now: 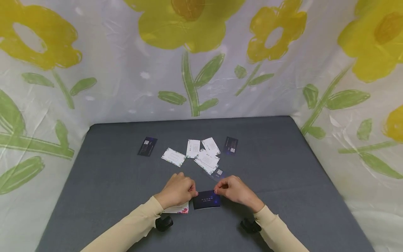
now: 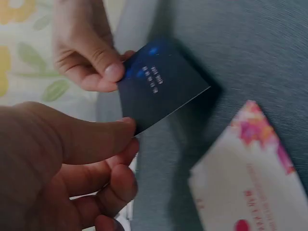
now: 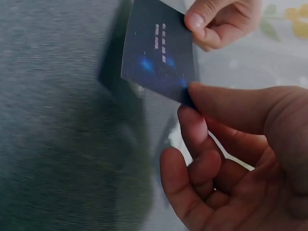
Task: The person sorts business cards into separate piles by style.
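Note:
Both hands pinch one dark blue card point(image 1: 206, 200) by its two far corners, close over the table near the person. My left hand point(image 1: 178, 190) has its thumb on one corner, index finger underneath. At the opposite corner my right hand point(image 1: 237, 191) pinches between thumb and forefinger, its other fingers loosely curled. Pale lettering and blue glints show on the card's face point(image 2: 159, 82), which is tilted in the right wrist view. A white card point(image 2: 245, 178) with pink flowers lies beside it, partly covered by the left hand in the head view.
Several white cards point(image 1: 174, 157) with leafy borders lie farther back, some overlapping. Dark cards with QR codes lie at the left point(image 1: 147, 146) and right point(image 1: 231, 145), and another dark card point(image 1: 218, 173) peeks out beyond the right hand. Flowered sheeting point(image 1: 126, 70) encloses the grey table point(image 1: 104, 196).

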Available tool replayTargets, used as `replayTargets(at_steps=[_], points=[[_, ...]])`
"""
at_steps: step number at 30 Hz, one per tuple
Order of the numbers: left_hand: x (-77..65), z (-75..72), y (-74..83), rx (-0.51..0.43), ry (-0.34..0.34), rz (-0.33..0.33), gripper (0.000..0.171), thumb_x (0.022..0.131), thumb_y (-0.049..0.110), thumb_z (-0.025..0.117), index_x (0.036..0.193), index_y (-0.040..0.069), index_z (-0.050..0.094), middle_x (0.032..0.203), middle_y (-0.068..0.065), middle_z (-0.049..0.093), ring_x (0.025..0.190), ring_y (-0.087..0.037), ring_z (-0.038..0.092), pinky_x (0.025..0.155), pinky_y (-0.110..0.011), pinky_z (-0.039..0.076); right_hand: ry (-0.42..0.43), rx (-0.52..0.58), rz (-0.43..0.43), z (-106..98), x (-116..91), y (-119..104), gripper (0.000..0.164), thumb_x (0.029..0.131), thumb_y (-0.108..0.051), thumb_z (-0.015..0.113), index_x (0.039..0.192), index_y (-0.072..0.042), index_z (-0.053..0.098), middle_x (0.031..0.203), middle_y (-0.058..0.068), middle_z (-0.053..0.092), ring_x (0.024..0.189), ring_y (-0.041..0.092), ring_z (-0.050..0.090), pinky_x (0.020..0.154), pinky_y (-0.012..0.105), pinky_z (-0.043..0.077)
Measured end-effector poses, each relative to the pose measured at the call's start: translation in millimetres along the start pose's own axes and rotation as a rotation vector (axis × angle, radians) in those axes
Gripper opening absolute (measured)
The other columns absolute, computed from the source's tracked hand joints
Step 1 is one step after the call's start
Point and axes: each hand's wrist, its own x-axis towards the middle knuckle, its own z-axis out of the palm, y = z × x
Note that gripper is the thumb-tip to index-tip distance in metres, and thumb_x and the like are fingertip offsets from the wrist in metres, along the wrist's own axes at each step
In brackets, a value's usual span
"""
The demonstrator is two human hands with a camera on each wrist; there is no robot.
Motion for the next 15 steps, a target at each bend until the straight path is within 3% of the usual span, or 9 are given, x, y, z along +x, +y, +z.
replayTargets(at_steps=[6,10,15], points=[[0.9,16.9,-2.4,0.121,0.074,0.019,0.029,0.086,0.024,0.083,0.065,0.02,0.063,0.067,0.007,0.061,0.068,-0.014,0.037,0.069,-0.03,0.027,0.109,-0.168,-0.013,19,2,6,0.008,0.091,-0.013,0.077,0.083,-0.012,0.079,0.077,-0.004,0.076,0.07,0.002,0.057,0.065,0.022,0.046],[0.0,23.5,-2.3,0.178,0.119,0.024,0.029,0.086,0.023,0.082,0.066,0.019,0.062,0.067,0.006,0.059,0.068,-0.015,0.037,0.069,-0.03,0.026,0.179,-0.286,-0.046,28,0,4,0.007,0.088,-0.011,0.08,0.081,-0.012,0.078,0.078,-0.003,0.076,0.076,0.009,0.061,0.075,0.03,0.051],[-1.6,32.0,-4.4,0.237,0.166,0.016,0.028,0.085,0.026,0.083,0.068,0.02,0.061,0.069,0.005,0.057,0.07,-0.016,0.039,0.069,-0.031,0.028,0.24,-0.39,-0.095,35,-1,1,0.007,0.084,-0.009,0.083,0.08,-0.011,0.077,0.079,-0.002,0.07,0.078,0.015,0.057,0.077,0.033,0.05]])
